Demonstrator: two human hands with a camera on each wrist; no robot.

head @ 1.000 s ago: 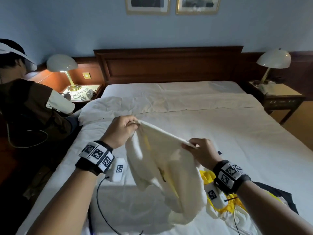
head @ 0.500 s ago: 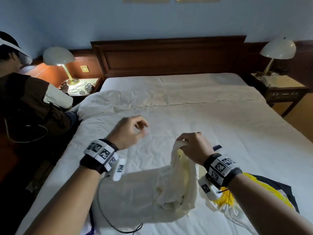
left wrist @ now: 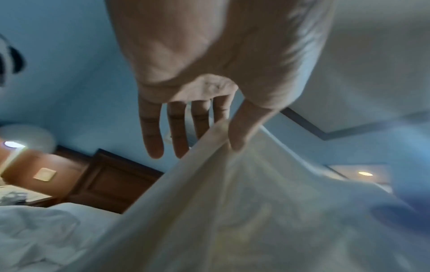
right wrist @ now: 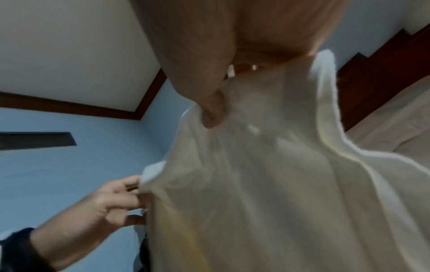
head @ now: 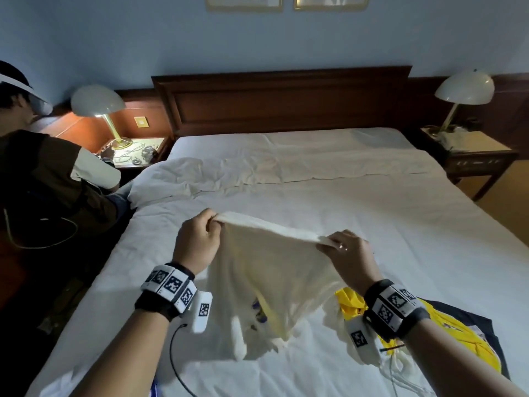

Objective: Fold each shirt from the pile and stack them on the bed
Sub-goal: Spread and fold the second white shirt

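cream shirt (head: 272,270): light, limp; left hand (head: 197,242) and right hand (head: 350,259) each pinch its top edge; best held at corners

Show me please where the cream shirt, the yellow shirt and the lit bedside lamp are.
cream shirt (head: 266,270): head view, on the hanging cloth below the stretched top edge.
yellow shirt (head: 350,303): head view, on the bunched yellow cloth beside the right wrist.
lit bedside lamp (head: 97,100): head view, on the domed shade.

Dim room, lit bedside lamp (head: 98,103) glowing at left; both wrist views motion-blurred.
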